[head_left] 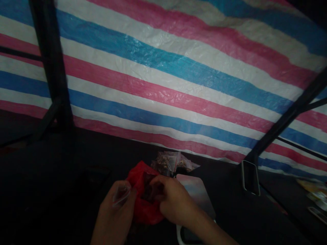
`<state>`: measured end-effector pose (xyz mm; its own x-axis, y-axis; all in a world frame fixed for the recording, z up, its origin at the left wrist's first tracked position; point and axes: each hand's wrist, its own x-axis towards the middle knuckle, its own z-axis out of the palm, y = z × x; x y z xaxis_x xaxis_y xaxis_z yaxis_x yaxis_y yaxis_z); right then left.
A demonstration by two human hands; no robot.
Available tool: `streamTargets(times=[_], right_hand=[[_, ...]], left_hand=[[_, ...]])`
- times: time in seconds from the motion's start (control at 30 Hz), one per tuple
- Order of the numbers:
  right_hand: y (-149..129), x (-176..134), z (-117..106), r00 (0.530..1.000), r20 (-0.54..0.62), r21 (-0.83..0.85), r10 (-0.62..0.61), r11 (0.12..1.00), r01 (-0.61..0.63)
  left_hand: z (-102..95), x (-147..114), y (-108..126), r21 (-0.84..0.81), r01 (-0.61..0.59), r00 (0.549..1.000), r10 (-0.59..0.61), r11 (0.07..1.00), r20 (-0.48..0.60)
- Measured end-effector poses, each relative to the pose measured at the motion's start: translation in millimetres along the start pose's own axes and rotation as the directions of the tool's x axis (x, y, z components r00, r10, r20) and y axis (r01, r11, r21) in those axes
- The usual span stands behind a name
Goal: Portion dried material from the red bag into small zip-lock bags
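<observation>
A red plastic bag (150, 214) sits on the dark surface with its mouth spread, and dark contents show inside. My left hand (114, 207) is closed at the bag's left side, gripping a small clear plastic bag (121, 194) whose opening faces up. The fingers of my right hand (175, 200) reach into the red bag's mouth, curled together. Dim light hides what they hold, if anything. Beneath my right forearm is what looks like a kitchen scale, with a shiny metal plate (198, 190) and a white body (179, 234).
Several small clear zip bags (167, 161) of brown bits lie behind the red bag. A phone (250, 177) leans by a dark pole (278, 126) at the right. Striped plastic sheeting (163, 88) hangs behind. Packets (315, 190) lie at the far right.
</observation>
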<state>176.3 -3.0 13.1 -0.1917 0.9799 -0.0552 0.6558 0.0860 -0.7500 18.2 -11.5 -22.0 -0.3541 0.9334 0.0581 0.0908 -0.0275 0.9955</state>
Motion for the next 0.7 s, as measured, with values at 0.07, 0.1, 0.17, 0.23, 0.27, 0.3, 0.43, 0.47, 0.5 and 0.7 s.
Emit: streamTargets(times=[0.07,0.1,0.17,0.23,0.27,0.3,0.43,0.47,0.5,0.7], right_hand=[[2.8,1.2,-0.5,1.000,0.020,0.187,0.014,0.982,-0.018],[3.0,1.3,-1.7,1.000,0.023,0.253,0.013,0.967,-0.019],[0.4,-0.3,-5.7,1.000,0.024,0.343,-0.018,0.939,0.009],[-6.4,-4.8,-10.7,0.997,0.021,0.390,-0.073,0.919,0.059],[-11.0,-7.9,-12.8,0.995,0.013,0.390,-0.096,0.917,0.083],[-16.4,-11.4,-14.5,0.993,-0.003,0.373,-0.115,0.922,0.108],[-40.5,-24.8,-15.2,0.960,-0.063,0.040,-0.273,0.960,0.276],[-45.9,-26.8,-14.2,0.944,-0.038,-0.091,-0.329,0.942,0.324],[-50.4,-28.1,-13.1,0.928,0.005,-0.214,-0.373,0.906,0.365],[-58.2,-26.0,-9.3,0.859,0.131,-0.493,-0.495,0.719,0.489]], left_hand=[[-1.0,3.0,-3.3,0.042,-0.026,0.999,0.024,0.999,0.042],[-1.8,4.2,-6.0,0.066,-0.043,0.998,0.040,0.997,0.055],[-3.7,5.6,-12.4,0.128,-0.073,0.995,0.064,0.989,0.074],[-5.9,5.7,-18.4,0.197,-0.096,0.990,0.073,0.976,0.117],[-6.9,5.2,-20.8,0.224,-0.109,0.987,0.078,0.968,0.143],[-7.9,4.6,-22.5,0.246,-0.122,0.982,0.082,0.961,0.168],[-8.2,0.9,-24.2,0.286,-0.168,0.967,0.100,0.943,0.236],[-7.4,0.3,-24.2,0.280,-0.183,0.965,0.116,0.942,0.237],[-6.4,-0.2,-24.3,0.265,-0.200,0.962,0.139,0.943,0.233],[-1.5,0.8,-28.6,0.169,-0.259,0.955,0.227,0.951,0.190]])
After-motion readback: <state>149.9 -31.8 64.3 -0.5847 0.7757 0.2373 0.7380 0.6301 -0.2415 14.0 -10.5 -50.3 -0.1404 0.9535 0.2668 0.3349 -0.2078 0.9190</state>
